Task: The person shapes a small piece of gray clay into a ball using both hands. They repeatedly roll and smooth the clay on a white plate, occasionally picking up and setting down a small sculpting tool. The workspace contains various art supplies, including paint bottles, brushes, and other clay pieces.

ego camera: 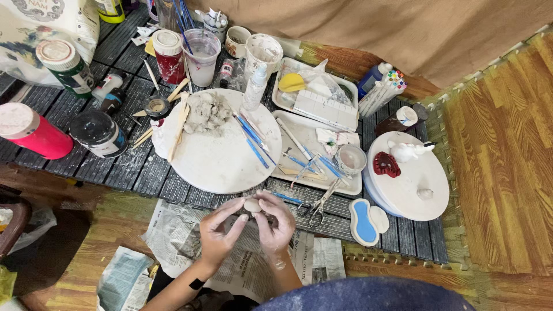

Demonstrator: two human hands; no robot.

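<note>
1. The clay ball, a small pale lump, sits between the fingertips of both hands, just near of the low slatted table and above spread newspaper.
2. The left hand cups the lump from the left, its fingers curled and pressing the clay; the right hand closes on it from the right, thumb and forefinger pinching its top. Gripping from both sides appears to let the fingers shape the lump evenly.
3. The newspaper lies under the hands, likely so crumbs and smears land on paper, not on the floor.
4. Just far of the hands is a round white board with a heap of grey clay at its far edge, within easy reach. Blue tools and wooden sticks rest along the board's sides.
5. To the right, scissors lie on the table edge beside a white tray.
6. Further right, a second round board carries a small white figure and a dark red piece, set well apart from the wet clay.
7. Paint jars stand at the far left.
</note>
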